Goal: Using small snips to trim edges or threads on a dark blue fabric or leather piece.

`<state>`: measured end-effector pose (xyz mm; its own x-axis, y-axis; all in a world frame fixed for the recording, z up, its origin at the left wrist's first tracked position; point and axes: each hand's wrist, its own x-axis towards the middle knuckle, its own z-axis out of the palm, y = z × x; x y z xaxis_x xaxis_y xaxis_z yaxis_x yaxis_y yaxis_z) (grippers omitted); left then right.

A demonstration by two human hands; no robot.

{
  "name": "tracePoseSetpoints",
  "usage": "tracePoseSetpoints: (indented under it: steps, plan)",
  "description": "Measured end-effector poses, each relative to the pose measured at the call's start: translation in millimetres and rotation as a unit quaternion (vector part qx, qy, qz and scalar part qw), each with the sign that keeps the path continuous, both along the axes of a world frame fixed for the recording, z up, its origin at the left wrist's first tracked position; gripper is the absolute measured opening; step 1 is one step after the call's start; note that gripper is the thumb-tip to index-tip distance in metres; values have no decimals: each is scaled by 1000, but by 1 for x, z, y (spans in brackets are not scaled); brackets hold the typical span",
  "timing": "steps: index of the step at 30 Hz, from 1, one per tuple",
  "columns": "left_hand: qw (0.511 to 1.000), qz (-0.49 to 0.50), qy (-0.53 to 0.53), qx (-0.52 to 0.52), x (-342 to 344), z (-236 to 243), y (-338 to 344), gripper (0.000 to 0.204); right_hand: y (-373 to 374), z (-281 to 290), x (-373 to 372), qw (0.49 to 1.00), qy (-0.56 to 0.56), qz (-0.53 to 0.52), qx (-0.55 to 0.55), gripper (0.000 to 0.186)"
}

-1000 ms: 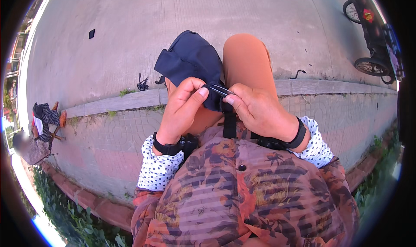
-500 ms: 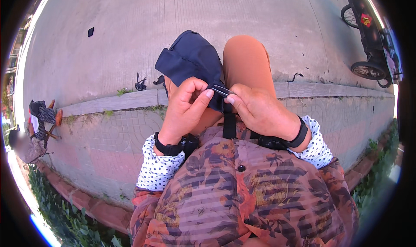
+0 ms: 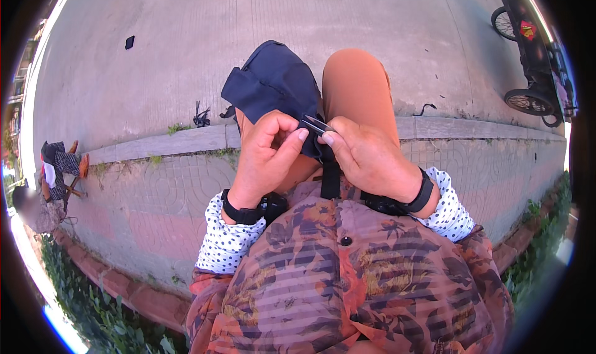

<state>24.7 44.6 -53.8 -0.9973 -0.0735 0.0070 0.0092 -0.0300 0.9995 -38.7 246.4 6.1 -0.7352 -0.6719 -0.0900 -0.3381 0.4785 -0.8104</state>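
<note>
Nearest the camera, the person's floral shirt [image 3: 298, 261] fills the lower part of the view, with spotted cuffs [image 3: 233, 245] at the wrists and a dark wristband [image 3: 243, 215] on each arm. Past these, the left hand [image 3: 264, 155] is closed in a narrow pinch, thumb against curled fingers, on the edge of a navy cloth [image 3: 276, 81]. The right hand [image 3: 369, 161] grips a slim metal tool [image 3: 318, 125] between thumb and fingers, its shiny tip angled up and leftward, just beside the left thumb; it is too small and dark there to tell whether the tip is in the cloth or only over it. The navy cloth lies over the left knee, its gathered end between the hands, next to the bare right knee of the brown trousers [image 3: 357, 84].

The step in hand looks to be fine work with the tool at that pinched edge. The next move would seem to call for a steady left pinch and a small, controlled motion of the tip, clear of the thumb.

Farther off run the kerb [image 3: 186, 141] and the road [image 3: 385, 18], with a seated person [image 3: 59, 167] at far left and a dark cart [image 3: 528, 53] at far right
</note>
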Motion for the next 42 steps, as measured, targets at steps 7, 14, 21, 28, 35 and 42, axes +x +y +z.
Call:
tracePoseSetpoints:
  steps: [7,14,21,28,35,42]
  plan:
    - [998,-23,12,-52,-1,9,0,7,-10,-7,-5,992,-81,-61,-80,21]
    - [995,-3,-80,60,1,5,-2,6,-12,-19,-11,974,-91,-112,-176,22]
    - [999,-11,-44,31,1,5,-3,7,-11,-23,-9,965,-210,-103,-121,19]
    - [991,3,-65,119,2,12,0,3,-9,-24,-6,883,-377,-161,-229,13]
    - [984,-16,-97,145,5,11,-4,4,-10,-29,-6,810,-485,-172,-282,12]
    - [991,-13,-78,109,2,15,-1,2,-1,-26,-6,954,-222,-124,-159,22]
